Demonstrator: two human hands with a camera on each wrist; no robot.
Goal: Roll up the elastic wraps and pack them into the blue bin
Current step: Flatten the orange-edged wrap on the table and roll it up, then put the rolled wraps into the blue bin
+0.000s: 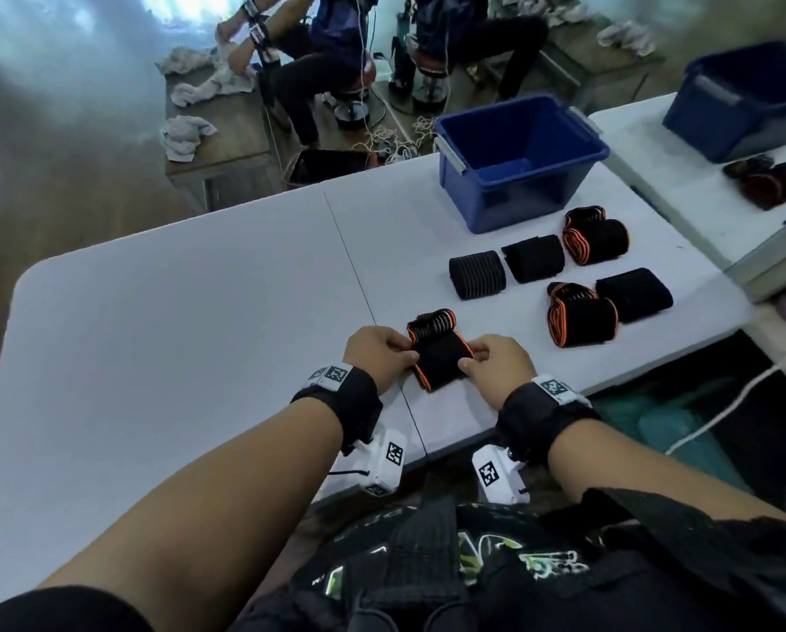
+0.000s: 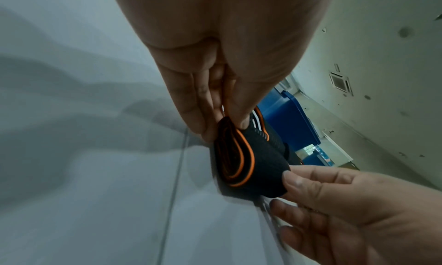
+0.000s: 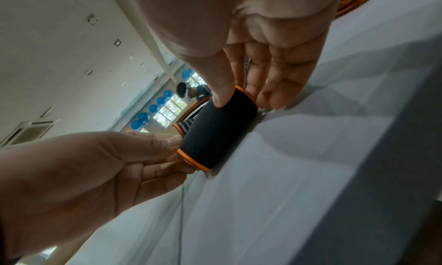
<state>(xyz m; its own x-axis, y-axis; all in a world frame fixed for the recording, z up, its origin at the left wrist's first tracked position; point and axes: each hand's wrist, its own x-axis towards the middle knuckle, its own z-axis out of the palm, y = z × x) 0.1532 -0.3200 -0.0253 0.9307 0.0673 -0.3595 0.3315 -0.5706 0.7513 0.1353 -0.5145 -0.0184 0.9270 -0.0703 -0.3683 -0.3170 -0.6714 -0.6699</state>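
A black elastic wrap with orange edging (image 1: 440,358) lies partly rolled on the white table (image 1: 190,321) near its front edge. My left hand (image 1: 382,353) pinches the roll's left end, thumb on top and fingers beneath (image 2: 229,117). My right hand (image 1: 496,362) pinches the right end (image 3: 239,98). A striped tail (image 1: 432,323) sticks out behind the roll. The wrap (image 2: 251,161) shows its coiled orange edge in the left wrist view. The blue bin (image 1: 518,161) stands empty at the table's far right. Several more wraps (image 1: 578,275) lie between it and my hands.
A second blue bin (image 1: 746,98) and another wrap sit on a neighbouring table at right. Across the floor, seated people handle white cloths at wooden benches (image 1: 213,143). A white cord (image 1: 724,412) hangs off the table's right front corner.
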